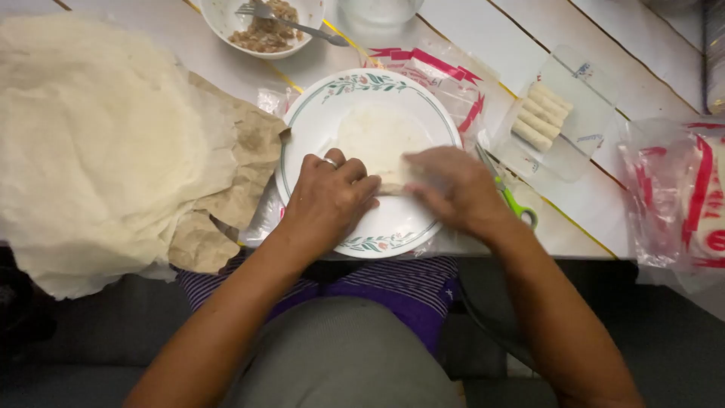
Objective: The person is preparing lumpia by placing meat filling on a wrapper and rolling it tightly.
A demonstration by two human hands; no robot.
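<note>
Light soft, even, from above; white table (468, 45) bright, near overexposed. Pale wrapper stack (98, 143) washed out, little texture visible. Lower part of frame dim, lap and floor dark. Only weak shadow under hands on plate (317, 113). Right hand (453, 189) smeared by motion blur; left hand (328, 196) sharper. Mild glare on plastic bag (680, 196). Slight softness at corners.

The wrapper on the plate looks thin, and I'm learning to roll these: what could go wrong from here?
1. The wrapper may tear where the left hand and right hand press its near edge.
2. The plate reaches the table's near edge; hard pressing might tip it.
3. The green-handled scissors lie by the right wrist and could get knocked.
</note>
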